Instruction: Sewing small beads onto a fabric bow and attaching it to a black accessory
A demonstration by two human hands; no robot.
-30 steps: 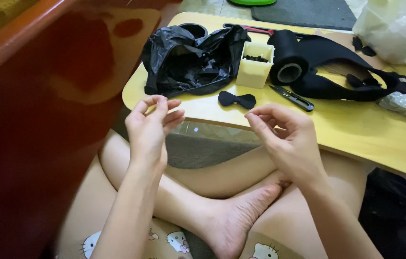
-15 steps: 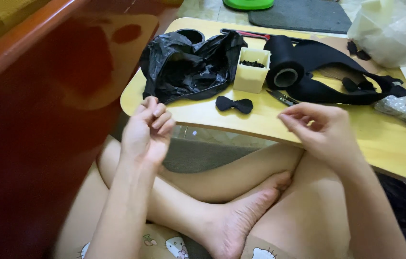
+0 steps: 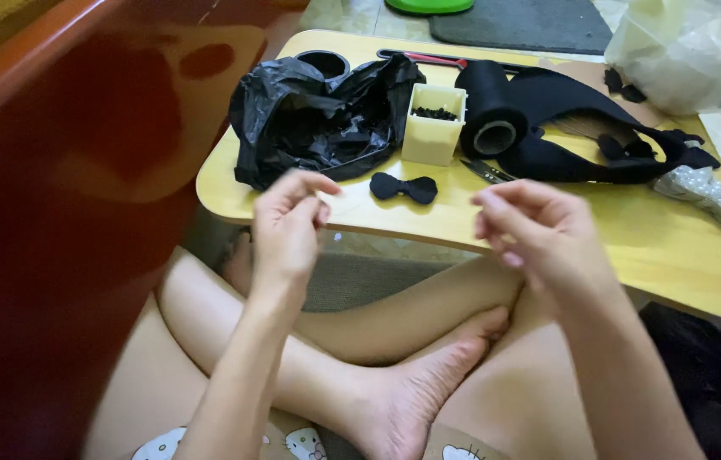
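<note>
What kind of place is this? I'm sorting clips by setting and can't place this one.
Probably a home, with someone sitting cross-legged on the floor at a low wooden lap table. On it lie craft supplies: a roll of black fabric, a black bow and a crumpled black plastic bag.

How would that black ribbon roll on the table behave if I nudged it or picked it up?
The ribbon roll lies on its side with its hollow core facing out, so a nudge would probably roll it. A loose tail of ribbon trails across the table, so it would likely drag and unwind when lifted. It looks like soft fabric wound on a core, so probably light.
</note>
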